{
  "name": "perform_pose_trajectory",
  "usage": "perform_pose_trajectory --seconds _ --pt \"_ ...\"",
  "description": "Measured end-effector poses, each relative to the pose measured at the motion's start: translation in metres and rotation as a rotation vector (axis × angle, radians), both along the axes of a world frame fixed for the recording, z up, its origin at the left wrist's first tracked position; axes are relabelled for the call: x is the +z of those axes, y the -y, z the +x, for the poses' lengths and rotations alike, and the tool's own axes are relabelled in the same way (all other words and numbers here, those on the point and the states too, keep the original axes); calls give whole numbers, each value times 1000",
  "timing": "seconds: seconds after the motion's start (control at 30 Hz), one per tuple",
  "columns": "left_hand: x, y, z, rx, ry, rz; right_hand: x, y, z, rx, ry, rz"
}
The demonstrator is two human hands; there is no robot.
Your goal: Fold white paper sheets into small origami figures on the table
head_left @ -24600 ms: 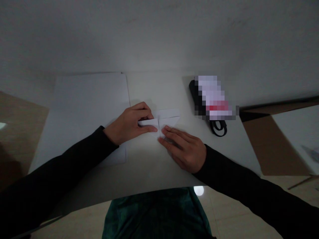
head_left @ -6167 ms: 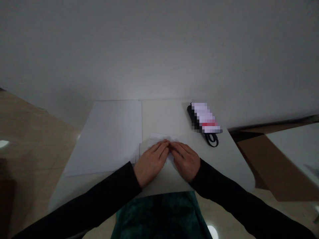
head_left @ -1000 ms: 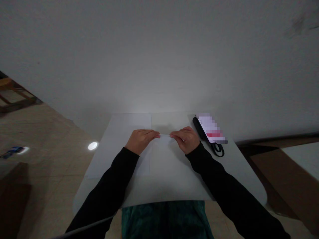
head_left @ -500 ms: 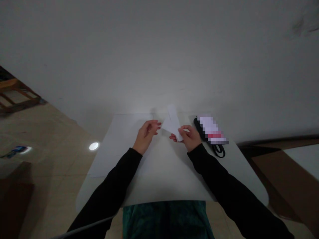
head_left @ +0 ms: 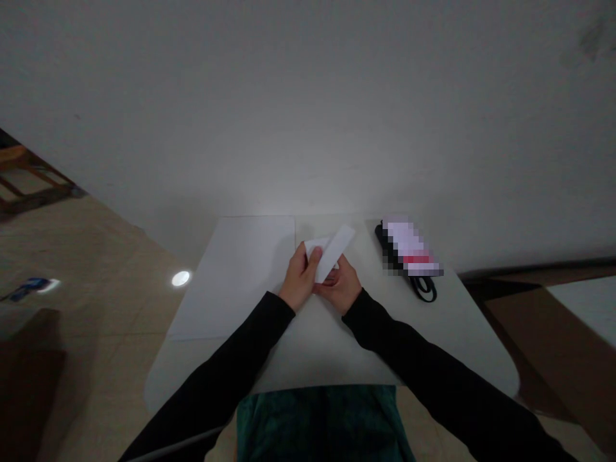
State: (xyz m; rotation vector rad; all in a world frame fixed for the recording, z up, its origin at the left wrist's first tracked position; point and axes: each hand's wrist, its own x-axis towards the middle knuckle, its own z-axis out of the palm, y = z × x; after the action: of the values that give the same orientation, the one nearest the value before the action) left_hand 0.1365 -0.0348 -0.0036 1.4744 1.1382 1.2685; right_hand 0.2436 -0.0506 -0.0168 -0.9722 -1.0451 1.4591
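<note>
Stool: brown wood, slatted frame, at the far left edge.
Floor: glossy beige tile reflecting a round light.
Sheet: smooth, flat white paper, plain on top, lying on the table's left half.
Left hand: black sleeve; thumb pressed on top of the folded paper, gripping it.
Folded paper: crisp, white, with a narrow slanted strip, held above the middle of the white, round-cornered table.
Right hand: black sleeve; fingers curled at the paper's lower right; I cannot tell how firmly they close.
Black object: looped strap, pale panel with red band; pixelated, any writing unreadable.
Cardboard: brown, flat-sided.
</note>
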Motion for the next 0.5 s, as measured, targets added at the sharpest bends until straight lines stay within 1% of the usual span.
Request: perform_pose_trajectory --seconds 0.07,0.13,0.2,0.23,0.27,0.33,0.37,0.4,0.5 --pt "3 2 0 -102 -76 36 -1 2 -1 -35 53 27" --pt "6 1 -5 -166 -93 43 0 2 3 10 80 12" --pt "8 -3 -14 -175 -90 53 4 -2 13 83 82 -24" --pt "9 -6 -19 -172 -93 58 6 -5 19 78 91 -20" --pt "10 -8 -24 -169 -90 56 10 -9 26 39 84 -14" --pt "10 -12 -33 -188 -69 27 17 -17 39 -87 53 65" --pt "11 -13 -36 -211 -63 10 21 -20 45 -124 51 123" --pt "11 -14 -38 -243 -70 -5 25 -22 50 -130 58 170" --pt "14 -14 -42 -325 -143 -11 31 -23 59 -23 102 206"
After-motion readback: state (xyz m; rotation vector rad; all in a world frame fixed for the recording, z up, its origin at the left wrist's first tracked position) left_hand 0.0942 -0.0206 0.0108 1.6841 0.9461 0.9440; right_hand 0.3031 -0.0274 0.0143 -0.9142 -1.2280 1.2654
